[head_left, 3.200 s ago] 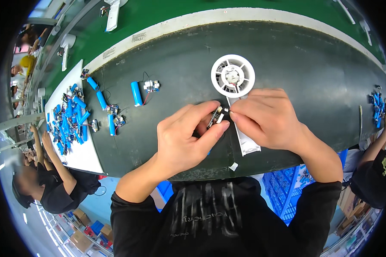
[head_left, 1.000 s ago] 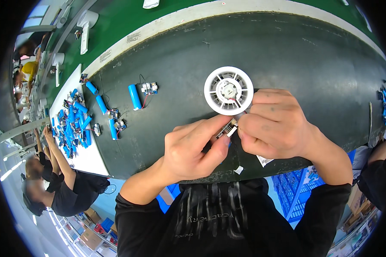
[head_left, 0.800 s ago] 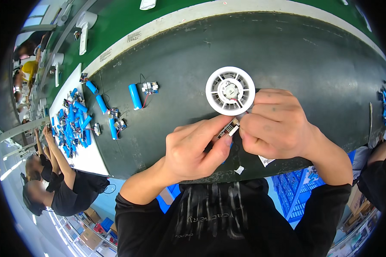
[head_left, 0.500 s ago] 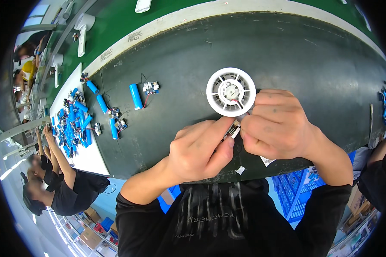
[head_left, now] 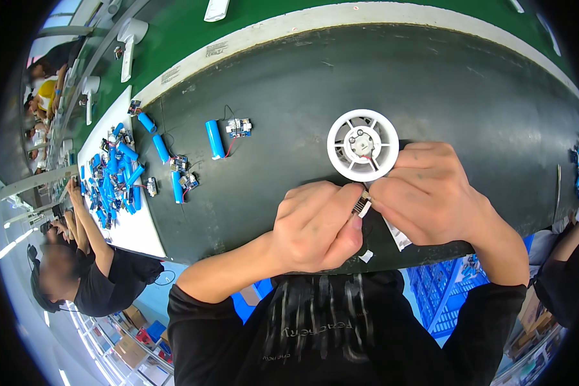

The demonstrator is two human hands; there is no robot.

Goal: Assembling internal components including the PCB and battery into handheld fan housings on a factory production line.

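My left hand (head_left: 316, 226) pinches a small circuit board (head_left: 361, 206) between thumb and forefinger. The board has a white strip and a row of metal pins or contacts. Close beside it, my right hand (head_left: 431, 192) is closed, its fingertips at the board's upper end; whatever they hold is hidden. Just beyond the fingers stands a round white fan housing (head_left: 336, 147) with spokes. A metal motor (head_left: 363, 145) with thin wires sits at its centre. A white paper strip (head_left: 397, 235) shows beneath my right hand, and a small white scrap (head_left: 366, 256) lies near the table edge.
Blue cylindrical batteries wired to circuit boards lie at left, including one battery (head_left: 214, 139). Several more are piled on a white board (head_left: 147, 239). White handle-shaped parts (head_left: 128, 59) rest on the green surface. Blue crates (head_left: 441, 289) stand below the table. Co-workers (head_left: 90, 270) are at left.
The whole view has shifted slightly, so the tabletop items appear farther right. My hands stay together at the small board, and more of the paper strip shows below the right hand.
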